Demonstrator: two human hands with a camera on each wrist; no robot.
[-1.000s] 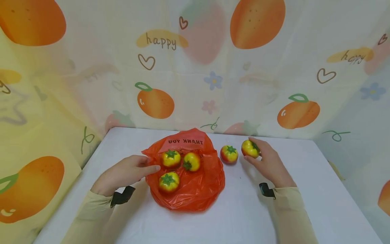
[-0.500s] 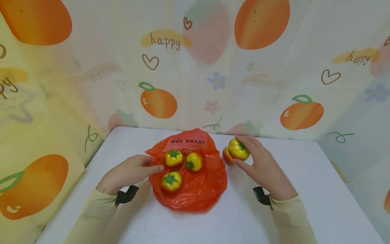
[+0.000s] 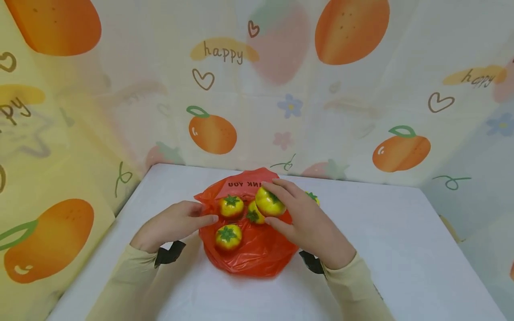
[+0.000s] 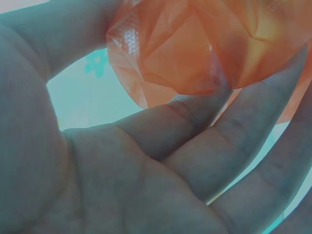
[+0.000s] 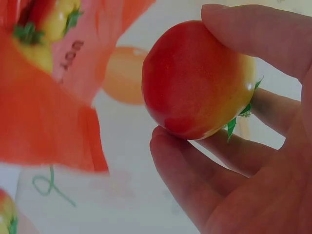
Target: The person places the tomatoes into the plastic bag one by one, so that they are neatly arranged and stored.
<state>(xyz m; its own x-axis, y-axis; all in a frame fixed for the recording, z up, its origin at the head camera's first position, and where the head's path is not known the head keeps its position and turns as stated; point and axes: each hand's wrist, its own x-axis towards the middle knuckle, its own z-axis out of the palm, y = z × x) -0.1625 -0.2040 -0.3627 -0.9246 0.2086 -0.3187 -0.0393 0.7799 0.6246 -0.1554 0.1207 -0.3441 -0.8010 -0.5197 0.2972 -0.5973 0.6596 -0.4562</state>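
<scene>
Near the table's point(image 3: 401, 249) far edge, right hand point(image 3: 308, 221) pinches a likely light, slick tomato point(image 3: 270, 202) by its sides; left hand point(image 3: 172, 224) pinches plastic bag point(image 3: 261, 256).

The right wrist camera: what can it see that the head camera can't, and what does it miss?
Only the right wrist view shows the broad red side of the held tomato-like fruit. Only the head view shows the left hand and both cream sleeves. Both show the right hand gripping that fruit, and the red plastic bag with other fruits in it.
</scene>
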